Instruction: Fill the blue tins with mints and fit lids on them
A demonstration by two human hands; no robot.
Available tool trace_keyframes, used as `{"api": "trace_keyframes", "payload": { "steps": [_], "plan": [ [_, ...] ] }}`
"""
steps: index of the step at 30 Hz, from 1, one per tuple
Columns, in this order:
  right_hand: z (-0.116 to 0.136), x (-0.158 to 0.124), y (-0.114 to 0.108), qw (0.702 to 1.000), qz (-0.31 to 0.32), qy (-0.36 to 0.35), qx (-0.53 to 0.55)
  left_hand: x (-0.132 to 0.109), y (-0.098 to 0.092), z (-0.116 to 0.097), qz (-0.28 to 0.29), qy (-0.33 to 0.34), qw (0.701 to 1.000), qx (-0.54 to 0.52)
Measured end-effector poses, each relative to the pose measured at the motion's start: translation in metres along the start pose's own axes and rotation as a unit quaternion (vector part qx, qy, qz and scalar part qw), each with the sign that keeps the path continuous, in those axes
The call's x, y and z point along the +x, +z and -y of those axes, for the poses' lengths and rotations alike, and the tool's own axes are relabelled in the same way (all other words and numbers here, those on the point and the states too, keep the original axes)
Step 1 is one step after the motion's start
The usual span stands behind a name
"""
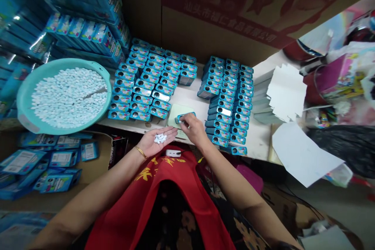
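a: what is held by the left hand (150,144)?
b: a small heap of whitish tablets (160,138) is held on its palm, which is turned up and spread wide. the fingers are stretched towards a pale green plate (182,108).
a: and where is the right hand (195,129) placed?
b: it is placed at the top of a small blue box (190,115), which is seen over this plate. the thumb and fingers are pinched narrow, but whether the box or a tablet is gripped cannot be told.
a: what is seen around?
b: on the white table (190,98), a left group of blue boxes (142,84) and a right group of blue boxes (227,103) are lined up. farther left, similar tablets are contained in a turquoise basin (24,99).
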State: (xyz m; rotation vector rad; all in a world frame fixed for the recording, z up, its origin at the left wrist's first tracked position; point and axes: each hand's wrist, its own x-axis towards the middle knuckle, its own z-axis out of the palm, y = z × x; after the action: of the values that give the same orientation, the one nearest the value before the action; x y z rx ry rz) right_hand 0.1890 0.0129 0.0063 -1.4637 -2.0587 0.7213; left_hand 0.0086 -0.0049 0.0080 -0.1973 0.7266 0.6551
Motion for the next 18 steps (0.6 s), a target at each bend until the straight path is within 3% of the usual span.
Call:
{"api": "trace_keyframes", "payload": {
  "steps": [4, 7, 13, 18],
  "plan": [
    [-0.014, 0.006, -0.008, 0.999, -0.010, 0.018, -0.043, -0.003, -0.003, -0.003, -0.019, 0.009, 1.000, 0.000],
    [-0.018, -0.002, -0.018, 0.998, -0.060, 0.024, -0.020, -0.010, -0.011, -0.004, -0.034, 0.020, 0.999, -0.011],
    [-0.038, -0.032, -0.040, 0.983, -0.157, 0.090, -0.015, -0.028, -0.054, -0.007, -0.130, 0.061, 0.989, -0.042],
    [-0.052, -0.045, -0.043, 0.973, -0.186, 0.132, -0.026, -0.034, -0.080, -0.007, -0.148, 0.073, 0.985, -0.040]
  ]
}}
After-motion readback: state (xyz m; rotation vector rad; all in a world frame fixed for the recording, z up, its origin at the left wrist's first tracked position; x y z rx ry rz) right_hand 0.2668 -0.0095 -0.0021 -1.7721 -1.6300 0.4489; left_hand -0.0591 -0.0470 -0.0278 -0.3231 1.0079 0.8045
